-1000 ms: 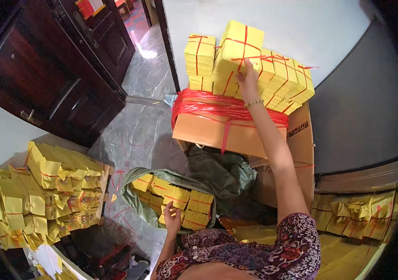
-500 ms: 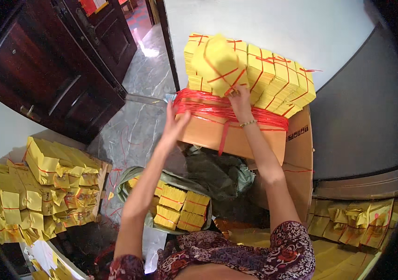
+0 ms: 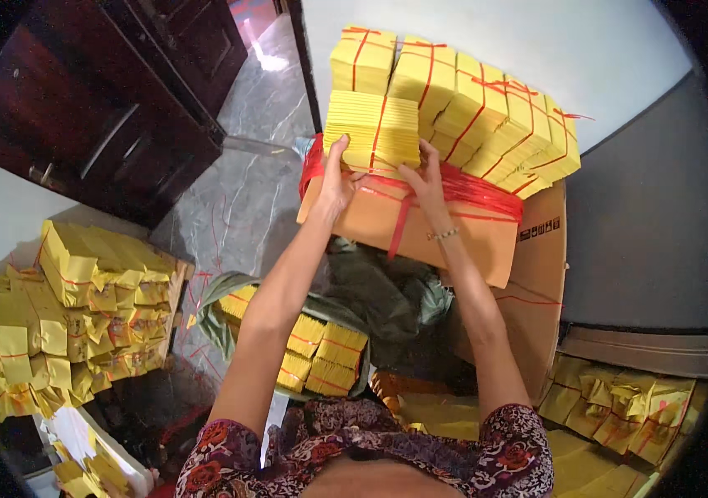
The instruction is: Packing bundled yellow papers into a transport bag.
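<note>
Both of my hands grip a bundle of yellow paper point(image 3: 358, 124) bound with red string, its layered edges turned toward me. My left hand point(image 3: 339, 184) clasps its lower left corner with the thumb on the front. At the lower right corner, my right hand point(image 3: 427, 181) pinches it. Behind and to the right, several tied yellow bundles point(image 3: 474, 108) are stacked against the wall. Beneath my hands lies a cardboard box point(image 3: 445, 236), with a mass of red plastic string point(image 3: 487, 195) draped across its top.
A dark green sack point(image 3: 229, 290) holding yellow bundles stands below the box. Piled yellow paper point(image 3: 80, 315) fills the left side, and more bundles point(image 3: 620, 402) lie at the lower right. A dark wooden door point(image 3: 80, 116) is at the upper left, beside grey marble floor point(image 3: 205, 216).
The bundle has come down from the stack toward me and turned, so its layered edges now face me. My left hand has moved from the string onto the bundle, joining the right.
</note>
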{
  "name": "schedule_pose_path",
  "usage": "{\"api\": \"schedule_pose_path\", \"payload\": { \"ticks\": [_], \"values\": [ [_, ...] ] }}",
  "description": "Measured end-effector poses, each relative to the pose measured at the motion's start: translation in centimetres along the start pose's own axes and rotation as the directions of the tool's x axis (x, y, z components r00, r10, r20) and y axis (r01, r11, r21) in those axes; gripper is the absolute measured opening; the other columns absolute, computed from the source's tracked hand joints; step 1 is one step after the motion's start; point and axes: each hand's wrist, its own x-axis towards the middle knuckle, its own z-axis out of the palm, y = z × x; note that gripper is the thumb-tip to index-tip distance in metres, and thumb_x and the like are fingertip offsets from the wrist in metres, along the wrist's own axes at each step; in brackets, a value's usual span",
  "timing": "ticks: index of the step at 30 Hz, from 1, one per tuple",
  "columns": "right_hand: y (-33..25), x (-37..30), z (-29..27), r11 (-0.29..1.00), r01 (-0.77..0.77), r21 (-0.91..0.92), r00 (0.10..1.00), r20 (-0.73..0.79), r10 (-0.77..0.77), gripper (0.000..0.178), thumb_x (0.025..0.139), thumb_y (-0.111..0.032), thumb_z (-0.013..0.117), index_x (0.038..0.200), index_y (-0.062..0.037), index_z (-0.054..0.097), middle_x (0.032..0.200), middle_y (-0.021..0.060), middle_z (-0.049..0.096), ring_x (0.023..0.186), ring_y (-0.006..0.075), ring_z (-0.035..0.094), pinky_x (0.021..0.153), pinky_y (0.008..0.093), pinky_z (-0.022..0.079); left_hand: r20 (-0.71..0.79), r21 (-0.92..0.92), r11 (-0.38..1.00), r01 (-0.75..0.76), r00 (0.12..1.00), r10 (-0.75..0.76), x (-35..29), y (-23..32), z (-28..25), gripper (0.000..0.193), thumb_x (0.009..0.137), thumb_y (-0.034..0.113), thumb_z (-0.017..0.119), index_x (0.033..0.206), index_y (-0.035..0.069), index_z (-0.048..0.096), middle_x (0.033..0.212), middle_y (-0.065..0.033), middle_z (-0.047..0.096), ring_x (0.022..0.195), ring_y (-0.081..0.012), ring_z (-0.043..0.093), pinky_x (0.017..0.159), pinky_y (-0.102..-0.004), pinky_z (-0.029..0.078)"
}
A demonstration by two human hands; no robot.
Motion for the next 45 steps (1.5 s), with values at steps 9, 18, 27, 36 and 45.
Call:
{"api": "schedule_pose_path", "payload": {
  "ticks": [9, 18, 27, 36, 45],
  "values": [
    [-2.2, -11.4, 0.3, 0.96, -0.262, 0.101, 0.965, 0.029, 0.261, 0.05, 0.086, -0.019, 0.056, 0.128, -0.0014, 0.037, 0.125, 0.0068, 0.043, 0.118, 0.017, 0.039, 0.1, 0.0308, 0.031, 0.077, 0.02, 1.0, 0.013, 0.997, -0.014, -18.3, -4.3, -8.3, 0.056, 0.082, 0.038, 0.057, 0.126, 0.006, 0.041, 0.12, -0.0079, 0.053, 0.11, -0.0219, 0.052, 0.089, -0.0419, 0.045],
    [-5.4, -26.3, 8.4, 0.715, -0.689, -0.116, 0.569, 0.525, 0.633, 0.082, 0.076, -0.046, 0.066, 0.139, -0.0098, 0.027, 0.135, 0.0071, 0.037, 0.124, 0.0206, 0.034, 0.099, 0.0374, 0.031, -0.186, -0.175, 0.867, 0.467, 0.849, -0.495, -34.1, -8.3, -17.4, 0.068, 0.074, 0.05, 0.061, 0.128, 0.014, 0.04, 0.131, -0.0104, 0.035, 0.113, -0.0362, 0.041, 0.086, -0.0543, 0.04],
    [-7.1, -37.3, 18.3, 0.827, -0.237, -0.51, 0.812, 0.363, 0.456, 0.146, 0.038, -0.046, 0.088, 0.137, -0.0005, -0.01, 0.135, 0.0205, 0.021, 0.126, 0.0343, 0.024, 0.105, 0.042, 0.023, -0.246, -0.32, 0.682, 0.658, 0.637, -0.731, -42.2, -4.6, -22.3, 0.081, 0.069, 0.056, 0.059, 0.132, 0.013, 0.035, 0.131, -0.0145, 0.037, 0.116, -0.0366, 0.041, 0.092, -0.0581, 0.035],
    [-5.1, -36.9, 26.6, 0.764, -0.172, -0.622, 0.854, 0.292, 0.43, 0.087, 0.056, -0.039, 0.079, 0.126, -0.0077, 0.037, 0.126, 0.022, 0.027, 0.12, 0.039, 0.029, 0.1, 0.0456, 0.029, -0.366, -0.123, 0.701, 0.703, 0.625, -0.69, -42.5, -0.6, -27.7, 0.093, 0.066, 0.075, 0.048, 0.134, 0.014, 0.033, 0.135, -0.0171, 0.034, 0.117, -0.0367, 0.04, 0.094, -0.0552, 0.033],
    [3.5, -36.0, 27.2, 0.619, -0.754, -0.22, 0.647, -0.087, 0.757, 0.062, 0.066, -0.039, 0.074, 0.112, -0.0058, 0.049, 0.113, 0.0157, 0.04, 0.111, 0.0295, 0.036, 0.095, 0.0384, 0.033, -0.651, 0.024, 0.8, 0.599, 0.616, -0.443, -35.9, -6.8, -40.0, 0.068, 0.084, 0.066, 0.026, 0.119, 0.013, 0.049, 0.113, -0.0089, 0.056, 0.093, -0.0277, 0.056, 0.08, -0.042, 0.044]
  ]
}}
